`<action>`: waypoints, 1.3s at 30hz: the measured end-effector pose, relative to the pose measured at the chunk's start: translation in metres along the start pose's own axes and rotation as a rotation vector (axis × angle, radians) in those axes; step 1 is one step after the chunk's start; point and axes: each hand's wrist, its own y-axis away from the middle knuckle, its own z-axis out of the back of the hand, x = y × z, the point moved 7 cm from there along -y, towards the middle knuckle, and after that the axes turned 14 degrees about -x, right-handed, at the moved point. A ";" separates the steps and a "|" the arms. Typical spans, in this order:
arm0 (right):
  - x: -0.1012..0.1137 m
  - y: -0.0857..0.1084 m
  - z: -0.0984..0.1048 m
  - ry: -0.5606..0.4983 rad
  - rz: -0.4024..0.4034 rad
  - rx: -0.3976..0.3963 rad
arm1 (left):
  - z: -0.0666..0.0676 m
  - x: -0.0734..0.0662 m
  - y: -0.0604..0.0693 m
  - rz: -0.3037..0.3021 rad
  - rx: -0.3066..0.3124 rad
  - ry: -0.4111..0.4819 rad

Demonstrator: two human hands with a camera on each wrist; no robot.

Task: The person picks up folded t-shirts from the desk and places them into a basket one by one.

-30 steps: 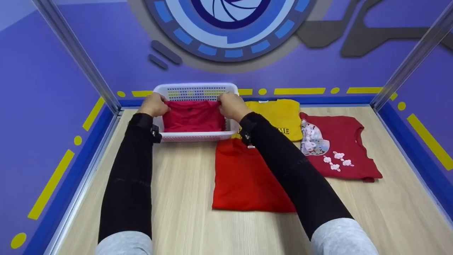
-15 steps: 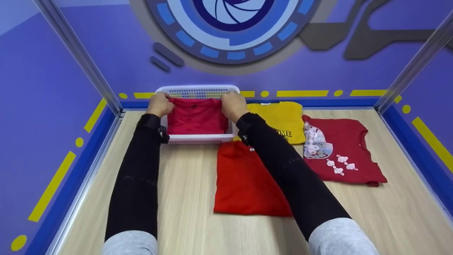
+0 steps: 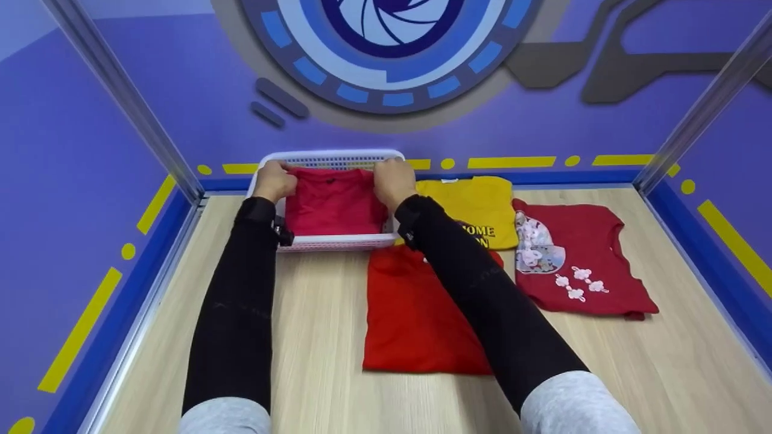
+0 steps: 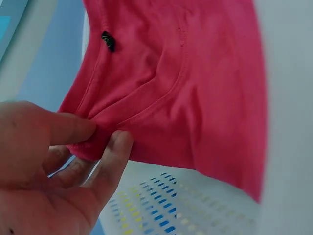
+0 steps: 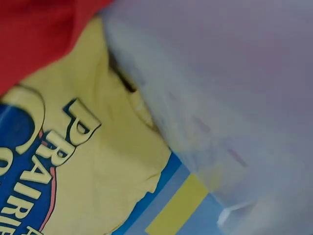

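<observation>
A crimson-pink folded shirt [image 3: 335,202] lies in the white perforated plastic basket [image 3: 329,242] at the back left of the table. My left hand [image 3: 275,181] pinches the shirt's left shoulder near the neckline. In the left wrist view the thumb and fingers [image 4: 110,161] close on that fabric, and a small dark tag shows inside the collar. At the basket's right side my right hand [image 3: 393,182] has its fingers curled over the shirt's right shoulder; its fingertips are hidden. The right wrist view shows the blurred outer basket wall [image 5: 210,98] but no clear view of the hand.
To the basket's right lies a folded yellow shirt [image 3: 476,208] with dark print. An orange-red folded shirt [image 3: 422,325] lies in front of it, partly under my right forearm. Farther right is a dark red shirt [image 3: 588,253]. Purple-blue panels [image 3: 181,78] enclose the table.
Both hands keep their hold on the pink shirt and have shifted little. The basket's left rim shows farther left around my left hand. The whole view has drifted slightly.
</observation>
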 end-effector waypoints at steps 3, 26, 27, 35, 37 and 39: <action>0.000 0.000 -0.002 -0.003 0.005 -0.001 | 0.000 0.001 0.000 0.005 0.016 0.000; 0.036 0.063 -0.006 -0.236 0.368 0.494 | -0.032 -0.008 0.078 -0.297 0.577 -0.389; 0.036 0.064 -0.007 -0.234 0.370 0.487 | -0.034 -0.008 0.080 -0.303 0.583 -0.406; 0.024 0.065 0.034 -0.441 0.212 0.125 | -0.021 -0.066 0.113 -0.509 0.275 -0.250; 0.017 0.070 0.056 -0.521 0.167 0.029 | -0.011 -0.089 0.128 -0.578 0.164 -0.177; 0.010 0.080 0.076 -0.578 0.147 -0.025 | -0.003 -0.110 0.147 -0.639 0.098 -0.121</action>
